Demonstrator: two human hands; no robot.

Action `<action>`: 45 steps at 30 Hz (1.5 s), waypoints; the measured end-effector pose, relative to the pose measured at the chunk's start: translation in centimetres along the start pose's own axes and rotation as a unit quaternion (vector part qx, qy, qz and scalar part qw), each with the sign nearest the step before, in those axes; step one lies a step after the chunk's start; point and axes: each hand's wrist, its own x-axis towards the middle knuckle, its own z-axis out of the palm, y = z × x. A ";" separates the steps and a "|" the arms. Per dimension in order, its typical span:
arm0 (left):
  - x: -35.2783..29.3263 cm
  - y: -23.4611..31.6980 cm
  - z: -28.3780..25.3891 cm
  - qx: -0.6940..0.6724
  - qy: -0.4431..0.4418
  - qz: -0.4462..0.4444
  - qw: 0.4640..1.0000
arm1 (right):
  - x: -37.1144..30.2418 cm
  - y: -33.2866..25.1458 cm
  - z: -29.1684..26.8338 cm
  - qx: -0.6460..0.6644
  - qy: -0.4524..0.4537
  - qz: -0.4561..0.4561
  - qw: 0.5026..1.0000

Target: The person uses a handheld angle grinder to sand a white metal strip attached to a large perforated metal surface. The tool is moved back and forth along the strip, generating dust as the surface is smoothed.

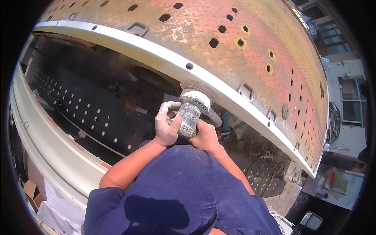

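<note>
the left hand (166,125) and right hand (206,136) wrap their fingers round the dusty sander (190,114) between them, its long axis pointing forward to the white rim (219,85).

Right hand (206,136) partly hidden behind the sander (189,117); navy shirt (176,184) cut off below.

The sander (190,113) is gray and dusty, with its round head (196,96) up against the long white edge (164,53).
</note>
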 end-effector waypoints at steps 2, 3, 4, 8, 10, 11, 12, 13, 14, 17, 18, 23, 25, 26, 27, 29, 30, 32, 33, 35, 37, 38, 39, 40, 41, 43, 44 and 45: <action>-0.2 0.1 0.0 0.004 0.012 -0.025 1.000 | -0.2 -0.2 -0.2 -0.005 -0.001 -0.015 1.000; 0.0 0.0 0.3 -0.001 0.016 0.001 1.000 | -0.2 0.0 -0.2 -0.014 0.004 -0.016 1.000; 0.1 0.5 0.6 -0.001 0.015 0.013 1.000 | -0.3 0.1 -0.3 -0.022 0.008 -0.017 1.000; 0.0 1.0 1.2 0.009 0.009 0.025 1.000 | -0.6 0.3 -1.1 -0.032 0.000 -0.020 0.999; -0.4 0.0 1.3 0.006 0.015 0.002 1.000 | -0.6 1.1 -0.7 -0.024 0.000 -0.032 0.999; -0.5 -0.4 1.3 0.009 0.021 0.008 1.000 | -0.5 1.4 -0.5 -0.020 0.000 -0.039 0.999; -0.7 -0.8 1.2 0.013 0.027 0.013 0.999 | -0.3 1.6 -0.5 -0.016 0.000 -0.050 0.999; -0.8 -0.4 1.3 0.017 0.031 0.014 0.999 | -0.4 1.6 -0.6 -0.010 0.000 -0.057 0.998; -0.6 -0.1 1.2 0.020 0.028 0.022 0.999 | -0.5 1.4 -0.6 -0.003 0.000 -0.063 0.998; 0.3 1.1 0.9 0.026 0.018 0.058 0.998 | 0.3 1.0 -0.5 -0.023 0.006 -0.075 0.997; 0.4 1.1 0.5 0.031 0.023 0.049 0.998 | 0.6 0.9 -0.4 -0.033 0.006 -0.081 0.996; 0.6 0.5 -1.6 0.047 0.031 0.018 0.998 | 1.5 0.1 0.4 -0.024 -0.011 -0.098 0.995; 1.4 1.5 -1.7 0.030 0.040 0.038 0.998 | 2.4 -0.7 0.5 -0.035 0.001 -0.093 0.995; 1.8 1.7 -2.2 0.016 0.033 0.036 0.999 | 2.7 -1.4 0.6 -0.039 0.005 -0.090 0.995; 1.8 2.0 -2.6 0.022 0.036 0.039 0.998 | 2.5 -2.2 0.6 -0.036 -0.007 -0.076 0.996; 2.2 2.2 -3.6 0.027 0.036 0.028 0.999 | 3.2 -2.5 1.3 -0.039 -0.017 -0.075 0.996; 2.3 1.8 -4.1 0.027 0.035 0.009 0.999 | 3.5 -2.5 1.6 -0.040 -0.022 -0.073 0.996; 2.2 0.9 -4.8 0.026 0.041 -0.011 0.999 | 3.7 -2.3 2.2 -0.052 -0.026 -0.073 0.996; 2.0 0.5 -5.0 0.023 0.045 -0.013 0.999 | 3.8 -2.4 2.4 -0.058 -0.028 -0.073 0.995; 2.1 0.8 -5.0 0.026 0.046 0.001 0.999 | 3.7 -3.0 2.3 -0.060 -0.020 -0.074 0.995; 2.8 1.7 -4.8 0.034 0.038 0.041 0.998 | 3.5 -3.3 2.2 -0.060 -0.006 -0.069 0.996; 3.0 2.5 -4.7 0.038 0.024 0.041 0.998 | 3.3 -3.4 2.2 -0.060 0.004 -0.064 0.996; 3.1 3.3 -4.5 0.042 0.010 0.042 0.998 | 3.2 -3.4 2.2 -0.059 0.014 -0.058 0.996; 3.1 3.8 -4.4 0.043 -0.004 0.043 0.998 | 3.1 -3.3 2.2 -0.051 0.010 -0.054 0.997; 3.0 2.9 -4.5 0.048 -0.010 0.038 0.998 | 3.1 -3.0 2.3 -0.043 0.006 -0.050 0.998; 2.6 1.1 -4.8 0.090 -0.007 0.024 0.996 | 2.9 -2.4 2.5 -0.041 0.001 -0.046 0.998; 2.4 0.8 -4.8 0.099 -0.001 0.012 0.995 | 2.8 -2.1 2.7 -0.046 0.000 -0.046 0.998; 2.5 0.5 -4.6 0.083 -0.001 0.016 0.996 | 2.6 -1.8 2.7 -0.051 -0.001 -0.046 0.998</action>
